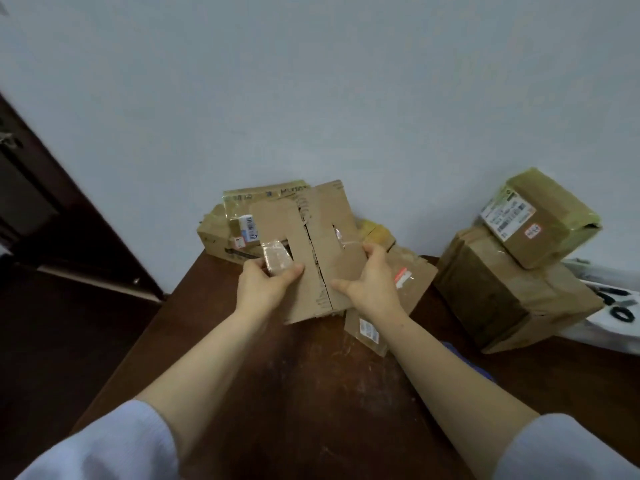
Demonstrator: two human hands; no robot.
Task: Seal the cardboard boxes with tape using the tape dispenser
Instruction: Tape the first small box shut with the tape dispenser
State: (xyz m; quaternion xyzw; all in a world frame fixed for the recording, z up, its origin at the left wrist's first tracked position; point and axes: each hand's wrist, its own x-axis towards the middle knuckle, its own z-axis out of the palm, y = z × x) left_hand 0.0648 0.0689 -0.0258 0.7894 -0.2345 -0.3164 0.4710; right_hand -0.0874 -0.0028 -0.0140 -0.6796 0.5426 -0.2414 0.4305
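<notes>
**Cardboard box held flat above the bench**

Corrugated, brown and split down its middle, it hangs between the hands. The left hand curls round a taped flap, the right hand round the other edge. Two taped boxes stack at right; their barcode labels are too blurred to read.

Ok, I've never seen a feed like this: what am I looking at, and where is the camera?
No machine here: the grips are a person's bare hands, filmed by one wide camera worn on the head, looking forward and down. The left grip and right grip hold a flattened cardboard box by its sides over a dark wooden table. More flattened boxes are piled at the wall behind; two taped boxes are stacked on the right. No tape dispenser is in view.
</notes>
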